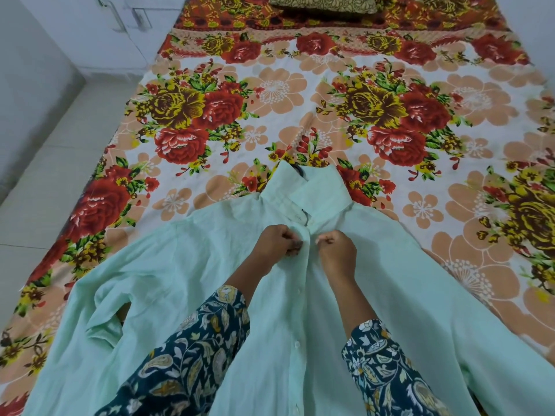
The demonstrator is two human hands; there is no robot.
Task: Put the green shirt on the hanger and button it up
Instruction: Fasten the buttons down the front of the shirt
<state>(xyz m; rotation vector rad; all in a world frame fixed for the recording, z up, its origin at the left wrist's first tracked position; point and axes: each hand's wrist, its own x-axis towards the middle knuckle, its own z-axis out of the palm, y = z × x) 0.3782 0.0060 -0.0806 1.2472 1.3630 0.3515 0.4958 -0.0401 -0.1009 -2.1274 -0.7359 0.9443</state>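
Observation:
The pale green shirt (186, 265) lies front up on the bed, collar pointing away from me. A dark hanger hook (298, 170) peeks out of the collar; the rest of the hanger is hidden inside the shirt. My left hand (277, 240) pinches the left edge of the button placket just below the collar. My right hand (336, 250) pinches the right edge at the same height. A small gap of cloth lies between the two hands. White buttons run down the placket (297, 343) towards me.
The shirt rests on a bed with a floral sheet (270, 94). A patterned pillow (321, 3) lies at the far end. To the left are pale floor tiles (54, 163) and a white wall.

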